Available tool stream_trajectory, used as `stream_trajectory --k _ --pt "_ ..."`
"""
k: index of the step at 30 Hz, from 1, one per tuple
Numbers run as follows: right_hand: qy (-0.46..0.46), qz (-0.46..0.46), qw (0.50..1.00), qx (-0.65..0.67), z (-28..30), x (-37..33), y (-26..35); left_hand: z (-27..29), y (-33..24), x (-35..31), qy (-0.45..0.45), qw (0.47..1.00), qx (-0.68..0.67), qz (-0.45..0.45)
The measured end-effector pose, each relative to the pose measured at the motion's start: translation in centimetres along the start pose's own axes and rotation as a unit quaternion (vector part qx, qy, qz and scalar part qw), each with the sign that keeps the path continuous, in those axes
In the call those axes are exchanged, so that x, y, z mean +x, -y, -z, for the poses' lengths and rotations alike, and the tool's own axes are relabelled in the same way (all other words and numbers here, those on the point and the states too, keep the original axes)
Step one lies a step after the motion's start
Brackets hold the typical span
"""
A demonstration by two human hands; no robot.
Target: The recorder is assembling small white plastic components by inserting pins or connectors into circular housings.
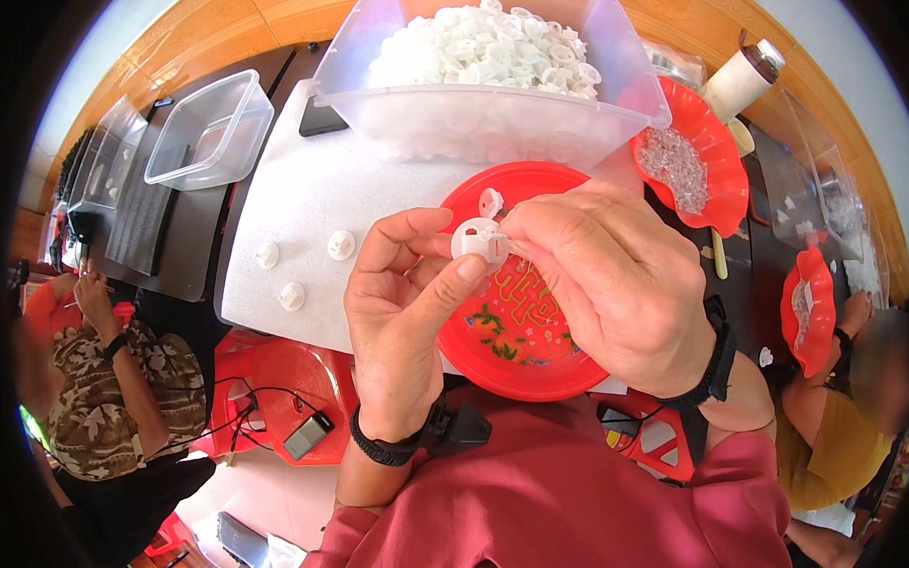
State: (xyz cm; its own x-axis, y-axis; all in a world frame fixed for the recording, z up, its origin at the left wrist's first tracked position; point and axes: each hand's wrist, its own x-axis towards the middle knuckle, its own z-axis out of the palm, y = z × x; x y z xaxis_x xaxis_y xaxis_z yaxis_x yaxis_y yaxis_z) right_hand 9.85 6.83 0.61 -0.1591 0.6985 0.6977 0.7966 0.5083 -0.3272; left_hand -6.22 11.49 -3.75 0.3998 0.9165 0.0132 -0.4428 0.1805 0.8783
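Note:
My left hand (398, 317) holds a small round white plastic piece (479, 240) with slots in its face between thumb and fingers. Against the piece's right edge, my right hand (615, 280) pinches something small and transparent (493, 234), mostly covered by the fingertips. Both hands are above a round red plate (531, 390) with a printed pattern. A second white plastic piece (490, 202) is at the plate's far side, just beyond the held one. On the white foam sheet (307, 194) to the left stand three similar white pieces (341, 244).
A large transparent bin (501, 105) heaped with white pieces (493, 50) stands at the back. Right of it are a red scalloped dish (719, 158) of small transparent parts (674, 171) and a bottle (742, 82). An open plastic box (214, 140) sits left. People work on both sides.

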Motion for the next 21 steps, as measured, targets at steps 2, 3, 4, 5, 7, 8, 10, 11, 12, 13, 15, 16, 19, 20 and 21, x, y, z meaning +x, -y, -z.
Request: stream_trajectory --k 2,3,4,5,7,8,10,11,12,13,15,16,19,20,21 --pt "-0.003 -0.005 1.000 -0.007 0.0 -0.1 0.0 0.0 0.2 0.0 0.002 1.000 -0.001 -0.001" --pt "-0.003 -0.005 1.000 -0.007 0.1 -0.1 0.0 0.0 0.2 0.0 0.003 1.000 -0.001 -0.003" --pt "0.004 -0.006 1.000 -0.011 0.2 -0.1 0.0 0.0 0.1 -0.1 0.003 1.000 -0.001 -0.004" --pt "0.011 -0.007 1.000 -0.015 0.3 -0.1 0.1 0.0 0.1 -0.1 0.001 1.000 0.002 -0.003" --pt "0.030 -0.074 0.996 0.030 0.7 0.1 0.5 0.2 0.2 -0.2 -0.003 1.000 0.005 -0.002" --pt "0.050 -0.141 0.986 0.074 0.8 0.1 0.7 0.4 0.3 -0.2 -0.004 1.000 0.001 0.002" --pt "0.041 -0.188 0.971 0.142 0.9 0.0 0.4 0.3 0.2 -0.3 -0.001 1.000 -0.004 0.007" --pt "0.033 -0.233 0.949 0.210 1.0 0.0 0.2 0.2 0.1 -0.4 -0.002 1.000 -0.007 0.009" --pt "0.032 -0.233 0.949 0.209 1.2 0.0 0.1 0.1 0.0 -0.5 -0.003 1.000 -0.011 0.012" --pt "0.047 -0.244 0.942 0.227 1.4 0.0 0.0 0.1 0.0 -0.5 -0.002 1.000 -0.011 0.012" --pt "0.060 -0.254 0.934 0.244 1.6 0.0 0.0 0.1 -0.1 -0.6 0.004 1.000 -0.010 0.012" --pt "0.065 -0.272 0.923 0.264 1.8 0.0 0.1 0.0 -0.2 -0.7 0.005 1.000 -0.010 0.012" --pt "0.070 -0.296 0.904 0.300 1.9 0.0 0.2 0.0 -0.1 -0.8 0.013 1.000 -0.009 0.012" --pt "0.070 -0.302 0.896 0.318 1.9 0.0 0.2 0.0 -0.1 -0.8 0.015 1.000 -0.006 0.011" --pt "0.069 -0.302 0.896 0.318 1.9 -0.1 0.2 0.0 0.0 -0.8 0.017 1.000 -0.003 0.011"
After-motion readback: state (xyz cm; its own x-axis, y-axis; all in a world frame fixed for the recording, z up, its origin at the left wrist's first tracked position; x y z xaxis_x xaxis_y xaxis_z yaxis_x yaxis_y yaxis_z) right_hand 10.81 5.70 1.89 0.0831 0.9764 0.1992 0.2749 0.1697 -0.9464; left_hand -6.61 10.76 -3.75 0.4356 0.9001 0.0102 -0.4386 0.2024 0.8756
